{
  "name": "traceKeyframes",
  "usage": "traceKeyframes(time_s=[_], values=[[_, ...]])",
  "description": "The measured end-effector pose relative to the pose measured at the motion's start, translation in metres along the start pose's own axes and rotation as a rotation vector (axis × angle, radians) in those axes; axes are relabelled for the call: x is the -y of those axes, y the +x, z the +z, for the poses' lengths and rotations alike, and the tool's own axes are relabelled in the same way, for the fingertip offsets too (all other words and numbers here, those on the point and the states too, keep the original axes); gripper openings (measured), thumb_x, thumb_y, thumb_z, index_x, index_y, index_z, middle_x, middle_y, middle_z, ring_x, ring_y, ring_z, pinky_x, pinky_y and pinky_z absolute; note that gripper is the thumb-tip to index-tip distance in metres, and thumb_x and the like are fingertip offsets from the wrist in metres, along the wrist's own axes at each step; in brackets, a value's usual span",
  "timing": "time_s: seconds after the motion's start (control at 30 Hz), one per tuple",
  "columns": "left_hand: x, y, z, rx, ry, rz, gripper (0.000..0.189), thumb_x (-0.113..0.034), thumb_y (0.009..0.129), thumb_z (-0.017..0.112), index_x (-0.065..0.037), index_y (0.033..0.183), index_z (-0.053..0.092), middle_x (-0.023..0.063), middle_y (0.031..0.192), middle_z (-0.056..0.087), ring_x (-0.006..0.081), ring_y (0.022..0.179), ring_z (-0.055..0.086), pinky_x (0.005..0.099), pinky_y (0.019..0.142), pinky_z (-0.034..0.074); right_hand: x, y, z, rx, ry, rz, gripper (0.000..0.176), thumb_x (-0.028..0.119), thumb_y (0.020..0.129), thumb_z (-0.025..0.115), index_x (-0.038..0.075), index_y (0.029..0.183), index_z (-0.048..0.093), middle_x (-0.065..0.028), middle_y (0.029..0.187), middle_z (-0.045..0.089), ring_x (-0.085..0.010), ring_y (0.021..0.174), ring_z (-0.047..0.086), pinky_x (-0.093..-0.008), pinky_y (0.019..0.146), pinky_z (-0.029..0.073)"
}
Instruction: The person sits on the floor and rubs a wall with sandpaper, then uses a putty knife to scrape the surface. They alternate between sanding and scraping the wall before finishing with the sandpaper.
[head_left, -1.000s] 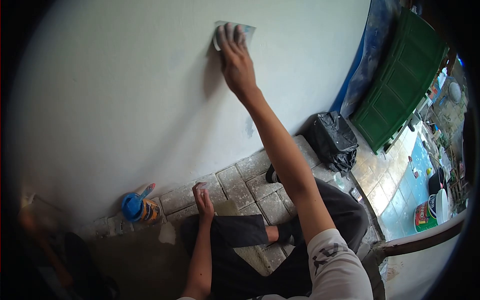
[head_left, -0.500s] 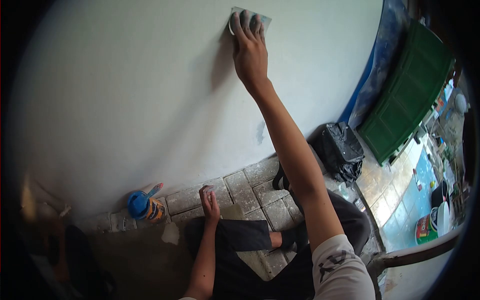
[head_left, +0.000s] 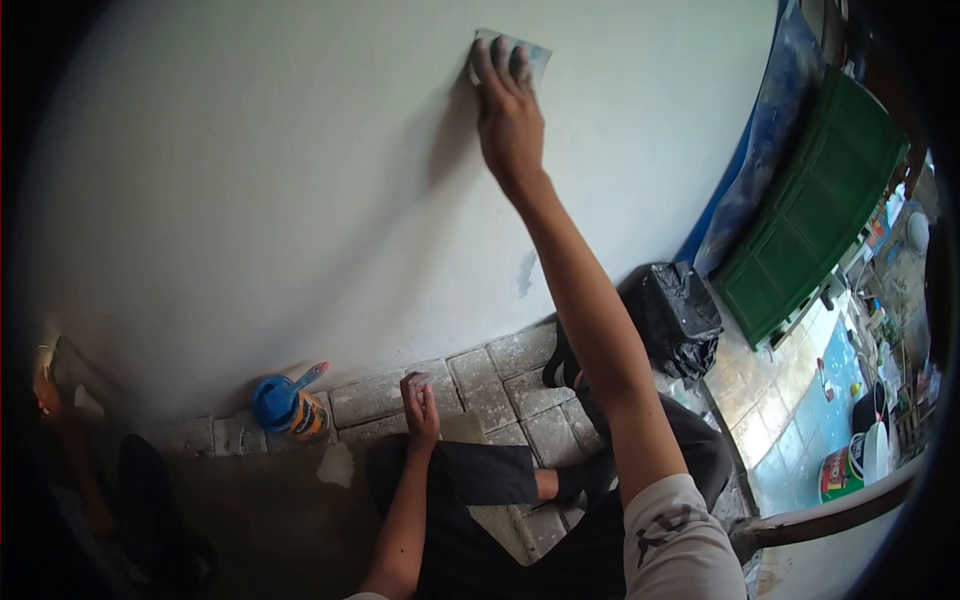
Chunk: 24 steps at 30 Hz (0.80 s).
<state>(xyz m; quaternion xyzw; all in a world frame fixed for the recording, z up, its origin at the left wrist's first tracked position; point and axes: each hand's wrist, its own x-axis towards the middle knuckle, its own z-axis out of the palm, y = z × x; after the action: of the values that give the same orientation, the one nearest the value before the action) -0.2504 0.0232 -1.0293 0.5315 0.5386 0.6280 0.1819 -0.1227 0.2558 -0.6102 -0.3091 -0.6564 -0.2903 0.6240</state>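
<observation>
My right hand (head_left: 512, 125) reaches up across the wall (head_left: 270, 180), fingers spread over a small greyish sheet, likely sandpaper (head_left: 541, 58), and presses it flat on the white surface. Grey dust coats those fingertips. Low down, my left hand (head_left: 421, 410) hovers by my bent leg, holding nothing, its dusty fingers loosely curled and apart from the thumb. Left of it, at the wall's foot, stands an orange container with a blue top (head_left: 285, 408). A brush-like handle with a red tip (head_left: 312, 375) leans on that top.
Grey paving blocks (head_left: 375, 398) run along the wall's base. A black plastic bag (head_left: 680, 315) sits at the right, below a green panel (head_left: 815, 205). Further right are a paint bucket (head_left: 842, 472) and a curved dark rail (head_left: 830, 522). A grey patch (head_left: 526, 275) marks the wall.
The view has shifted slightly, so my right hand and the sheet appear a little lower and further right. The sheet stays against the wall. My left hand keeps its pose.
</observation>
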Motion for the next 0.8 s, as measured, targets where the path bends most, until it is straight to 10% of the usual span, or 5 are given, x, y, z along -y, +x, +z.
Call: traceKeyframes(time_s=[0.1,0.27,0.33,0.47,0.8], values=[[0.001,0.005,-0.003,0.014,0.059,0.026,0.021,-0.01,0.107,0.047,-0.003,0.124,0.057,0.011,0.124,0.054,0.0177,0.095,0.056,0.0287,0.074,0.048,0.026,-0.005,-0.01,0.256,0.189,-0.499,0.059,-0.003,0.091,0.058,0.014,0.147,0.051,-0.0143,0.148,0.055,-0.0413,0.138,0.049,-0.0466,0.111,0.048],[-0.003,0.003,-0.003,0.008,0.008,0.01,0.02,-0.008,0.106,0.047,-0.002,0.122,0.057,0.0116,0.124,0.054,0.0202,0.099,0.056,0.03,0.08,0.048,0.025,0.0,0.004,0.108,0.177,-0.027,0.065,-0.002,0.094,0.055,0.019,0.154,0.044,-0.0102,0.157,0.047,-0.0334,0.146,0.042,-0.0431,0.119,0.04],[0.004,0.004,0.001,0.003,0.038,0.046,0.02,-0.007,0.106,0.047,-0.002,0.122,0.057,0.0119,0.124,0.054,0.0205,0.099,0.056,0.0307,0.081,0.049,0.035,-0.012,0.001,0.338,0.139,-0.507,0.063,0.0,0.095,0.053,0.022,0.154,0.045,-0.0056,0.158,0.046,-0.0292,0.146,0.042,-0.0436,0.121,0.038],[0.016,0.001,0.0,-0.007,0.019,0.063,0.019,-0.006,0.105,0.048,-0.002,0.121,0.057,0.0124,0.123,0.054,0.0201,0.1,0.056,0.0304,0.082,0.049,0.024,0.001,0.005,0.069,0.078,-0.093,0.062,0.001,0.094,0.057,0.017,0.152,0.046,-0.0083,0.157,0.047,-0.0299,0.146,0.043,-0.0452,0.119,0.04],[0.001,0.002,-0.003,0.01,0.044,0.001,0.019,-0.01,0.107,0.047,-0.002,0.122,0.057,0.0118,0.123,0.054,0.0192,0.097,0.055,0.0302,0.08,0.048,0.049,-0.009,0.003,0.259,0.221,-0.283,0.054,0.005,0.097,0.056,0.014,0.149,0.049,-0.0091,0.154,0.05,-0.0355,0.144,0.044,-0.0469,0.118,0.041]])
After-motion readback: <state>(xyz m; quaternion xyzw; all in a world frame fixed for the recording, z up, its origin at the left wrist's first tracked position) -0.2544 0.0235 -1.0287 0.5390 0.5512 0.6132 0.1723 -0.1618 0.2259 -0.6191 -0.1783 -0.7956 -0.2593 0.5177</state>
